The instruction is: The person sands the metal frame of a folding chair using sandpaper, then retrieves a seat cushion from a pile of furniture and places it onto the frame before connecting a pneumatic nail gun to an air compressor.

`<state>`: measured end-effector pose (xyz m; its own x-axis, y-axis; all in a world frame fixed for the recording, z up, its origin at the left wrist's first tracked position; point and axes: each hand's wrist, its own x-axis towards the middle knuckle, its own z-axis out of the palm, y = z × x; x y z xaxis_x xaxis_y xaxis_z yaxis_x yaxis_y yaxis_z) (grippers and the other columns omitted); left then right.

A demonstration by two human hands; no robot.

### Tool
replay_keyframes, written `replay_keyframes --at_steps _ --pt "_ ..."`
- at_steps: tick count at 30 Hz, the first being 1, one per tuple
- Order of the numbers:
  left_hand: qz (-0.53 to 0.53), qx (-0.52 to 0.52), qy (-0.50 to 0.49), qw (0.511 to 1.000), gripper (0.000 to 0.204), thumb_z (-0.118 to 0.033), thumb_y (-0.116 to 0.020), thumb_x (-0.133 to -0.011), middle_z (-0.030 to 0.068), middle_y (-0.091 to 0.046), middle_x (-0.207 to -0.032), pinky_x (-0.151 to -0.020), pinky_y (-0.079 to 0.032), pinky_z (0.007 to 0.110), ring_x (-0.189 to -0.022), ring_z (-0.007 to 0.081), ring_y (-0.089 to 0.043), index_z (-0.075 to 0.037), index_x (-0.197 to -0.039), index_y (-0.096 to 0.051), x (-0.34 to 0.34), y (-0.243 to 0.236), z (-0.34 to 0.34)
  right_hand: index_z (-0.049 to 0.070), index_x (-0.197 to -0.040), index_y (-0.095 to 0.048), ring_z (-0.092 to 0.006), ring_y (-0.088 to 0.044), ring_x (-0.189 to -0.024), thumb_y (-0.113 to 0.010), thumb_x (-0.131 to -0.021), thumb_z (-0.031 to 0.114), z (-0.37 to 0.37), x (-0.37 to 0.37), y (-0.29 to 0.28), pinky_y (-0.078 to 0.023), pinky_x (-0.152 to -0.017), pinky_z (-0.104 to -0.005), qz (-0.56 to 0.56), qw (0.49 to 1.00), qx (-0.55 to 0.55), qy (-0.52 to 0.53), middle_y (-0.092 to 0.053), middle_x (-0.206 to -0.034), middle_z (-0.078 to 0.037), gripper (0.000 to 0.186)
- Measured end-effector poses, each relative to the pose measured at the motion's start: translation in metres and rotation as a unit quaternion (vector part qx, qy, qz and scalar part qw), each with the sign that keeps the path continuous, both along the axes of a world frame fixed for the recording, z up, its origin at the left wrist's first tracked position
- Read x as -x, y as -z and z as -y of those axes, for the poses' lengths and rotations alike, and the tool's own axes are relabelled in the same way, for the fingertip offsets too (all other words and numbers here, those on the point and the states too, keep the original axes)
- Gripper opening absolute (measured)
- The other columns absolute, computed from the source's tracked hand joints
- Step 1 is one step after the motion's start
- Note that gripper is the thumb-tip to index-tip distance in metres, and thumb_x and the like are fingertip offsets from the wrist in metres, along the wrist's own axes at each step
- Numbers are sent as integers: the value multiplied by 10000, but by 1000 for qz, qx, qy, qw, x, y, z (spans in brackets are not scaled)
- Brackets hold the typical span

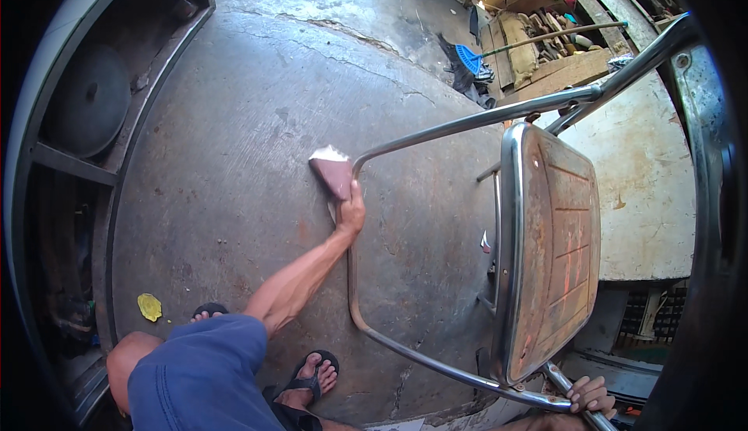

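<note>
My left hand (351, 211) is closed on a folded piece of sandpaper (333, 175), reddish-brown with a ragged white edge. It presses the sandpaper against, or right beside, the bent corner of a chair's bare metal tube (444, 130). The chair (555, 256) lies tipped over, its rusty, ribbed panel facing right. Down at the lower right, my right hand (590, 397) has its fingers wrapped around another tube of the same chair. Part of that hand and its forearm is cut off by the picture's lower edge.
A cabinet (74, 167) with a round lidded pot (87, 100) stands at the left. Behind the chair is a worn white board (643, 174). A blue rake-like tool (468, 58) leans on scrap wood, far right. Yellow scrap (149, 307) lies near my sandalled feet (315, 372).
</note>
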<state>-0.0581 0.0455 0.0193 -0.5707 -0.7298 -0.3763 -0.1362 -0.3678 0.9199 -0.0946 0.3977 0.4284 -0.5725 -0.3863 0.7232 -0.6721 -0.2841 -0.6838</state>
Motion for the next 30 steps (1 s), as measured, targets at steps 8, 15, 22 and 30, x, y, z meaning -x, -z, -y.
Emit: replay_keyframes --at_steps 8,15,22,30 --pt "-11 313 -221 924 791 -612 -240 -991 291 -565 -1233 -1025 -371 392 -1230 379 -510 70 -1328 -460 36 27 27 24 -835 -556 -158 -361 -536 -357 -998 295 12 -5 -2 -372 -490 -315 -3 999 13 -39 -389 -547 -47 374" --pt "-88 195 -46 976 930 -712 -97 -938 228 -676 -1023 -949 -418 429 -1090 359 -599 9 -1122 -656 52 -23 61 48 -803 -542 -160 -369 -539 -287 -1018 370 -4 1 -1 -372 -502 -324 8 1000 -7 -21 -406 -549 -51 463" --pt "15 188 -125 974 727 -584 -198 -996 239 -636 -1059 -914 -413 474 -1046 428 -571 -13 -1158 -619 56 24 33 50 -811 -545 -165 -378 -526 -260 -1023 378 -4 3 3 -377 -492 -315 26 998 46 -24 -440 -550 -54 484" --pt "-83 305 22 948 819 -671 -100 -959 166 -627 -797 -814 -437 457 -820 385 -591 -39 -881 -614 109 -212 51 115 -670 -379 -104 -316 -453 -245 -1045 341 27 -15 -1 -330 -401 -217 28 982 79 167 -317 -477 7 458"
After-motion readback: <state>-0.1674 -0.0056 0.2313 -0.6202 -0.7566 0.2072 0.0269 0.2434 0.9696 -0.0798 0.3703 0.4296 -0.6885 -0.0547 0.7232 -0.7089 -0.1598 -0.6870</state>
